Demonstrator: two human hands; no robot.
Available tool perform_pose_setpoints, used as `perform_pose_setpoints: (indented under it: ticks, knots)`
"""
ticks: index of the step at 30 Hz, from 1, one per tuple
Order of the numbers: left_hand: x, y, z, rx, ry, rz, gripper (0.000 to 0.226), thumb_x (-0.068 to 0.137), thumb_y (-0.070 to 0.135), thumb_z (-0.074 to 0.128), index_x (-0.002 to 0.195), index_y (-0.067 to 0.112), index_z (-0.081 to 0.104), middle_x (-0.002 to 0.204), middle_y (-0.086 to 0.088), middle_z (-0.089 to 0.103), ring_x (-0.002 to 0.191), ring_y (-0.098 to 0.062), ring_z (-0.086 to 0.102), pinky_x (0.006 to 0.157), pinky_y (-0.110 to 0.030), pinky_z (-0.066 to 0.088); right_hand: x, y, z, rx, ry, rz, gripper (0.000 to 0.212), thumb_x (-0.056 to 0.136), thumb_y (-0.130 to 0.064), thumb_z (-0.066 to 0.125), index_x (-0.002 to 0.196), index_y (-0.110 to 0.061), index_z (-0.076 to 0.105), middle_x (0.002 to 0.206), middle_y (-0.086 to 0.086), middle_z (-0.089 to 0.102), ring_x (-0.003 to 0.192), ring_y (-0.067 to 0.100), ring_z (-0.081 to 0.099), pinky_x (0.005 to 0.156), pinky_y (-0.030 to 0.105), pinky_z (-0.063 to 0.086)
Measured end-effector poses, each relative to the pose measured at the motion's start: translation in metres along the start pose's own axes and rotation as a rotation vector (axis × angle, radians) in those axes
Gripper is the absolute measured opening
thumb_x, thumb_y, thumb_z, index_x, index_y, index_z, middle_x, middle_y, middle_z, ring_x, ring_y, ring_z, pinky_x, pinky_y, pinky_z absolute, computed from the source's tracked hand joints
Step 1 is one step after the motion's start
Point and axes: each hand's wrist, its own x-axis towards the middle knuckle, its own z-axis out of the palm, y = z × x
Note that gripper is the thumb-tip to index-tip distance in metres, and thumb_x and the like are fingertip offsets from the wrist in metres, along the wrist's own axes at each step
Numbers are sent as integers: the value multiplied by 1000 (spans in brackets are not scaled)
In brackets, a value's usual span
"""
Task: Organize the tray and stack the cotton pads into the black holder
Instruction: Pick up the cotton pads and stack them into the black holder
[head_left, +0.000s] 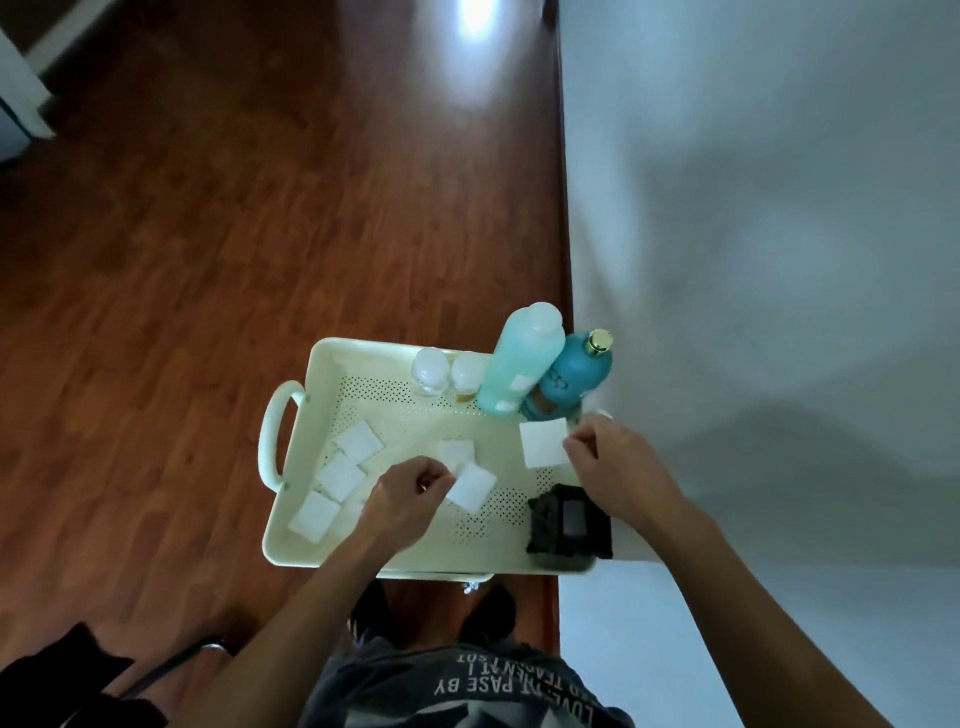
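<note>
While the cream tray (332, 358) sits on the brown wood floor (208, 234) next to a white wall (753, 208), both hands are over it. The left hand (410, 493) pinches one corner of a square white cotton pad (471, 486) between its fingertips. The right hand (618, 467) pinches the edge of another pad (544, 442) near the far right side of the tray. One more pad (456, 452) lies flat in the middle, just past the left hand. Three pads (340, 476) lie in a row on the left side, near the tray's handle (274, 436). The black holder (569, 525) stands in the near right corner, just under the right wrist; I cannot tell if any pads are inside it. Along the far wall of the tray stand two small clear jars (448, 373), a tall light green bottle (522, 358) and a blue bottle with a gold cap (569, 376).
</note>
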Motion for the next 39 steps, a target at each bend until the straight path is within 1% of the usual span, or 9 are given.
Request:
perform_pose_setpoints:
  ticks: [2, 8, 13, 17, 20, 25, 28, 34, 39]
  knots:
    - [0, 3, 2, -17, -9, 13, 16, 87, 39, 70, 73, 33, 64, 66, 22, 64, 62, 5, 57, 60, -22, 41, -10, 13, -11, 3, 21, 34, 13, 95, -36, 54, 85, -28, 56, 75, -13, 57, 67, 2, 52, 53, 22, 35]
    - [4, 16, 13, -50, -50, 65, 16, 87, 35, 72, 72, 32, 65, 62, 26, 61, 57, 5, 54, 61, -25, 43, -42, 49, -18, 132, 25, 186, 16, 96, -34, 55, 82, -27, 57, 74, -2, 62, 60, 15, 60, 48, 28, 48]
    - [5, 24, 22, -61, -81, 99, 13, 86, 36, 72, 75, 33, 67, 67, 22, 64, 60, 3, 55, 62, -22, 44, -62, 65, 4, 164, -17, 257, 13, 98, -33, 55, 88, -25, 59, 78, 0, 63, 56, 16, 62, 37, 19, 46]
    - [5, 26, 26, -61, -94, 102, 13, 86, 36, 72, 75, 31, 67, 65, 21, 63, 58, 2, 54, 61, -22, 44, -67, 69, 14, 175, -17, 285, 16, 95, -33, 57, 80, -31, 56, 74, -3, 64, 53, 17, 63, 40, 28, 54]
    - [6, 28, 27, -60, -90, 94, 13, 86, 36, 72, 75, 30, 67, 66, 20, 64, 60, 2, 55, 62, -24, 45, -68, 66, 21, 164, -20, 276, 13, 94, -37, 58, 83, -30, 59, 74, -7, 65, 59, 14, 64, 55, 40, 60]
    - [5, 27, 27, -73, -96, 86, 13, 87, 37, 71, 76, 30, 67, 64, 22, 62, 57, 1, 53, 62, -24, 44, -64, 57, 28, 55, -3, 216, 14, 94, -37, 56, 83, -28, 59, 68, -11, 60, 55, 7, 56, 49, 26, 47]
    - [5, 27, 25, -59, -94, 86, 14, 87, 38, 71, 76, 30, 67, 63, 23, 62, 57, 0, 53, 61, -25, 44, -64, 52, 32, -52, 13, 177, 18, 95, -36, 54, 84, -25, 64, 70, -6, 62, 60, 11, 54, 53, 27, 38]
    - [10, 25, 22, -56, -71, 76, 14, 86, 39, 71, 75, 30, 67, 64, 23, 62, 59, 1, 54, 62, -26, 45, -63, 48, 31, -130, -50, 179, 15, 87, -35, 56, 81, -23, 63, 71, -5, 64, 64, 16, 57, 53, 29, 41]
    - [12, 26, 24, -56, -75, 84, 16, 86, 39, 71, 74, 31, 66, 63, 21, 61, 58, 1, 53, 61, -26, 44, -57, 49, 26, -124, -131, 175, 13, 88, -34, 53, 80, -28, 62, 65, -10, 59, 51, 7, 56, 45, 25, 44]
